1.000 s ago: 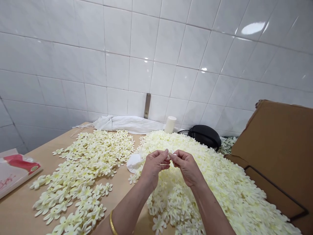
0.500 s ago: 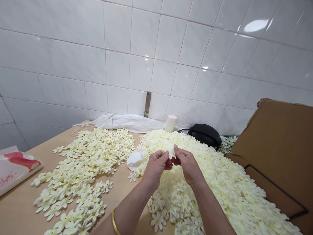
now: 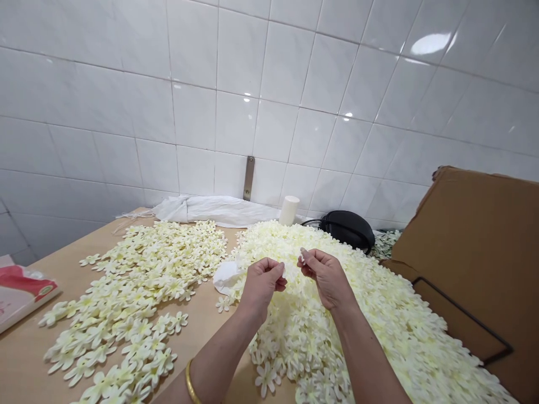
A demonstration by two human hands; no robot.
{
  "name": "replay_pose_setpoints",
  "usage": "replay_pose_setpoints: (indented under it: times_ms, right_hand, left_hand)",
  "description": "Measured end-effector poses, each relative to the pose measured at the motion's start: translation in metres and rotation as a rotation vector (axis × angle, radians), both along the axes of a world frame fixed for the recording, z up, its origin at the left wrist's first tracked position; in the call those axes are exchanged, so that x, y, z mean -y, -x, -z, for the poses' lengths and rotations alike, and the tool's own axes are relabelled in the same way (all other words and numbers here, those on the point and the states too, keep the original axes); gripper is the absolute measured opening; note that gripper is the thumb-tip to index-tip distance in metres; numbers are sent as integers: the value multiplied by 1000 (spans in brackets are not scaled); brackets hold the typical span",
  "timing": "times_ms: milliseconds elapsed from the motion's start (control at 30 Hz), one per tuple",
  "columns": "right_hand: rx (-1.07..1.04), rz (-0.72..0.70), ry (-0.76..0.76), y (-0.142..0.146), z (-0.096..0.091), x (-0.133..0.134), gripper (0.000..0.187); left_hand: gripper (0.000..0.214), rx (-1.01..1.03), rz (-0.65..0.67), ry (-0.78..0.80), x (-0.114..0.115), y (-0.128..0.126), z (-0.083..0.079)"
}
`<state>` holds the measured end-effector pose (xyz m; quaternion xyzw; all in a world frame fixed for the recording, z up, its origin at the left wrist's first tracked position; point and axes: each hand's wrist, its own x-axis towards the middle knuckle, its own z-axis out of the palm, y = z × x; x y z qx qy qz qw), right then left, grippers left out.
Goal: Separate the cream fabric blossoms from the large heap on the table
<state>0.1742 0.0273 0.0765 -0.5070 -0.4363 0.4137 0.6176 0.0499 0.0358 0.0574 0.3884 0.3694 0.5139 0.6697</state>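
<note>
Pale yellow-white flower heads with rounded petals (image 3: 379,320) lie in a broad, deep heap under and behind the fingers, spreading to their right. To the left of the fingers, a second, looser spread of the same blossoms (image 3: 164,264) covers part of a light wood-coloured tabletop (image 3: 206,334).

The left hand (image 3: 261,283), with a gold-coloured bangle (image 3: 191,381) on its arm, has thumb and forefinger pressed together; whether the white at their tips is held or lies behind cannot be told. The right hand (image 3: 326,275), just apart from the left, pinches a small whitish piece (image 3: 302,259) between thumb and fingers.

Just left of the left fingers lies a crumpled white scrap (image 3: 226,276). Beyond the fingers stand a white cylinder (image 3: 289,210) and, further right, a black rounded object (image 3: 347,231), with a long white cloth (image 3: 214,210) against the white tiled wall (image 3: 197,112). Far right of the fingers rises a brown cardboard sheet (image 3: 484,241). Far left, a white packet with a red band (image 3: 25,303) bears a small green round mark, its lettering too small to read.
</note>
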Motion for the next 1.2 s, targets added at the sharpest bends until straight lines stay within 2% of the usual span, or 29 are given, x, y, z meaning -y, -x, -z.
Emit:
replay_pose_setpoints:
  times_ms: [267,433,533,667,833,900,1000,1100,1200]
  right_hand:
    - [266,-65,-40,1,9,-1,36]
    - [474,96,-48,-6,9,-5,33]
    - [504,159,-59,-10,3,-4,28]
    - [454,167,-121,-7,-8,5,20]
    - [438,155,-132,6,-24,18,15]
    - [469,128,-176,9,-28,23,15]
    - [523,101,-240,11,-31,28,14]
    - [567,103,-243,10,-30,29,17]
    - [613,95,-221,10,-28,28,23]
  left_hand:
    - [23,-6,2,-14,1,-1,-1]
    - [23,38,-35,0,-3,1,-3]
    - [20,4,-84,-40,-2,8,-6]
    - [12,-258,-199,-104,10,35,-2]
    - [14,-712,-314,-330,43,90,24]
    - [18,-936,-278,-379,61,106,36]
    - [20,-1182,-141,-386,86,114,49]
    - [11,-1272,-137,-401,100,111,58]
    - [11,-1192,-140,-446,97,107,59]
